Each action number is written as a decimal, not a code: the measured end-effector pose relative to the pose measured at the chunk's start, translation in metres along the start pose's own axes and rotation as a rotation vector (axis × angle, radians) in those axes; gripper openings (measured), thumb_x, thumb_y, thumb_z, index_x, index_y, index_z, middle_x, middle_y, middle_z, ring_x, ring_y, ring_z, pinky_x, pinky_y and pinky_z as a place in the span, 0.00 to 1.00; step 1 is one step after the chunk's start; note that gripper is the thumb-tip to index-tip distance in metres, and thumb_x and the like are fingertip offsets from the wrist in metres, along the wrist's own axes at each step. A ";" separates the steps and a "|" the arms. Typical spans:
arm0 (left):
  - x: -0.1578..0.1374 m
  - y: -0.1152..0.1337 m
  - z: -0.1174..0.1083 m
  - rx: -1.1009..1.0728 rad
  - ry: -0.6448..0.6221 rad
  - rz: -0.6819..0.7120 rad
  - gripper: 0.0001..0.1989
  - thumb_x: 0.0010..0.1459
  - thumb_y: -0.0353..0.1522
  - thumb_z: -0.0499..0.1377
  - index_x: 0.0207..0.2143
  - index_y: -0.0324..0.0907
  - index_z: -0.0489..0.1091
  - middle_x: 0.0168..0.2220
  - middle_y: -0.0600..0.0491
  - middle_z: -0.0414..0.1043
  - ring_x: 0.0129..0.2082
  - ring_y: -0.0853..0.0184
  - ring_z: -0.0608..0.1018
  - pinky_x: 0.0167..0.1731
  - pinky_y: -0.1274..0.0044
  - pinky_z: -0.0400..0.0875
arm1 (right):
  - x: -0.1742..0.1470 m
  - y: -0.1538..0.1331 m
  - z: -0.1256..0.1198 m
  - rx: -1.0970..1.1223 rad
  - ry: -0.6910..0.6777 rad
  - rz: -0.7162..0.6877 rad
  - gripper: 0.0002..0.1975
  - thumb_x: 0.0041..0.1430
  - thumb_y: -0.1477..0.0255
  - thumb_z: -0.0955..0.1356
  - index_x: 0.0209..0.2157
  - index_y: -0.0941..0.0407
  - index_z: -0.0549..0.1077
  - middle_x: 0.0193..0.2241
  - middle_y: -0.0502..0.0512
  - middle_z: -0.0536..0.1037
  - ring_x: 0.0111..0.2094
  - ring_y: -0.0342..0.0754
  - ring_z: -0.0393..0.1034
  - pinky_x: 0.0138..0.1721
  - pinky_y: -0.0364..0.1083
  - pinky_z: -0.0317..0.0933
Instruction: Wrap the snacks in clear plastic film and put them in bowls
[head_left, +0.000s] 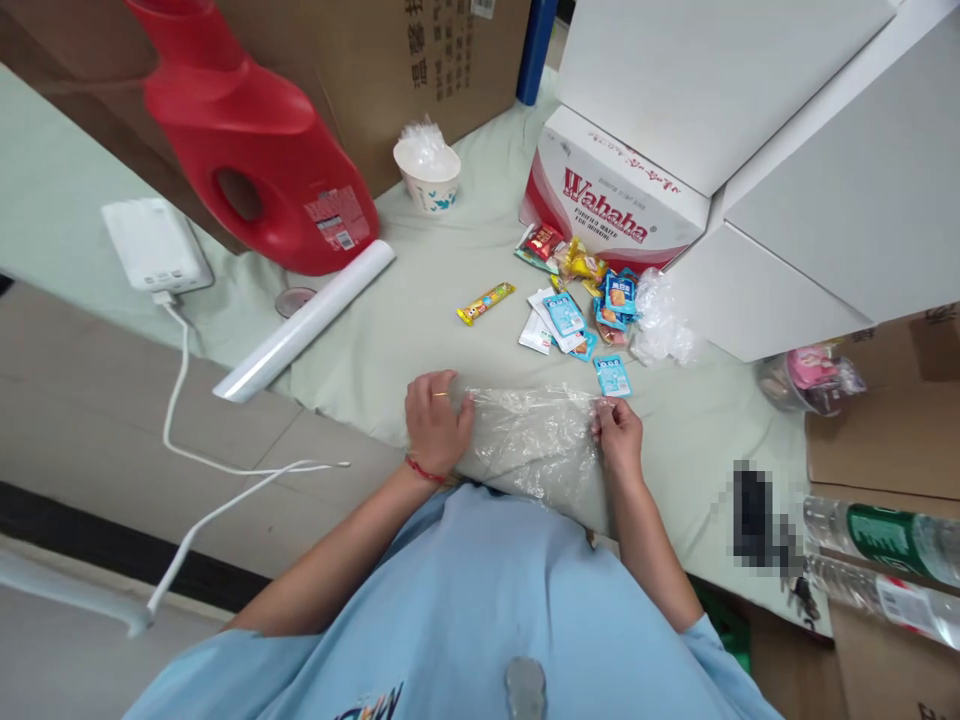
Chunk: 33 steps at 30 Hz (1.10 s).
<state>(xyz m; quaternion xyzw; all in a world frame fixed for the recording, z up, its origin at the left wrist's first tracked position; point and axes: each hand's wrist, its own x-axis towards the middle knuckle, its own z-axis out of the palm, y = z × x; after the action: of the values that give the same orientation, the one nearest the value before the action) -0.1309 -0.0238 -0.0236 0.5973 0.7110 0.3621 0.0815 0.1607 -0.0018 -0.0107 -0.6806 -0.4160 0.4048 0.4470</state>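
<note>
Clear bag [534,435] on green cloth [420,320]

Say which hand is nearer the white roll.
Left. The left hand is to the right of the white roll; the right hand is farther right, across the clear plastic.

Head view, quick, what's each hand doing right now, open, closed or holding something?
Left hand: at the clear plastic bag's left edge; whether its grip is closed can't be told.
Right hand: closed, pinching the bag's upper right corner.
</note>
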 end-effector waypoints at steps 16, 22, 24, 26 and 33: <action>-0.011 0.001 0.004 -0.161 -0.340 0.338 0.16 0.69 0.33 0.47 0.44 0.47 0.75 0.41 0.51 0.78 0.37 0.66 0.77 0.35 0.76 0.68 | 0.009 -0.036 -0.096 -0.397 -0.204 -0.440 0.11 0.63 0.70 0.67 0.44 0.52 0.81 0.46 0.58 0.80 0.49 0.52 0.75 0.47 0.51 0.70; -0.017 0.007 0.003 -0.141 -0.419 0.391 0.17 0.69 0.37 0.48 0.41 0.49 0.78 0.37 0.51 0.80 0.34 0.67 0.77 0.35 0.76 0.67 | 0.020 -0.093 -0.042 -0.399 -0.506 -0.654 0.11 0.69 0.66 0.66 0.43 0.51 0.82 0.42 0.56 0.81 0.45 0.52 0.76 0.52 0.53 0.68; -0.019 0.009 0.003 -0.142 -0.424 0.392 0.18 0.69 0.38 0.48 0.40 0.48 0.78 0.35 0.51 0.79 0.33 0.67 0.77 0.36 0.76 0.67 | 0.025 -0.099 -0.016 -0.418 -0.681 -0.717 0.12 0.68 0.65 0.67 0.46 0.50 0.82 0.45 0.57 0.82 0.49 0.53 0.75 0.54 0.54 0.67; -0.021 0.009 0.002 -0.151 -0.424 0.397 0.18 0.69 0.38 0.48 0.40 0.49 0.78 0.35 0.52 0.79 0.33 0.67 0.77 0.36 0.76 0.68 | 0.027 -0.098 0.008 -0.440 -0.877 -0.695 0.16 0.65 0.63 0.70 0.53 0.50 0.79 0.49 0.57 0.81 0.50 0.53 0.74 0.51 0.52 0.69; -0.019 0.005 0.004 -0.191 -0.351 0.288 0.18 0.71 0.38 0.47 0.41 0.44 0.75 0.35 0.49 0.79 0.33 0.66 0.78 0.35 0.76 0.69 | 0.029 -0.074 0.040 -0.368 -1.031 -0.372 0.17 0.63 0.57 0.70 0.40 0.56 0.82 0.33 0.53 0.81 0.31 0.45 0.71 0.34 0.44 0.65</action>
<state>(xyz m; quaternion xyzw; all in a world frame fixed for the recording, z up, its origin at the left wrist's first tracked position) -0.1194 -0.0386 -0.0296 0.7357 0.5561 0.3263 0.2073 0.1182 0.0547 0.0429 -0.3775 -0.7563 0.5196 0.1246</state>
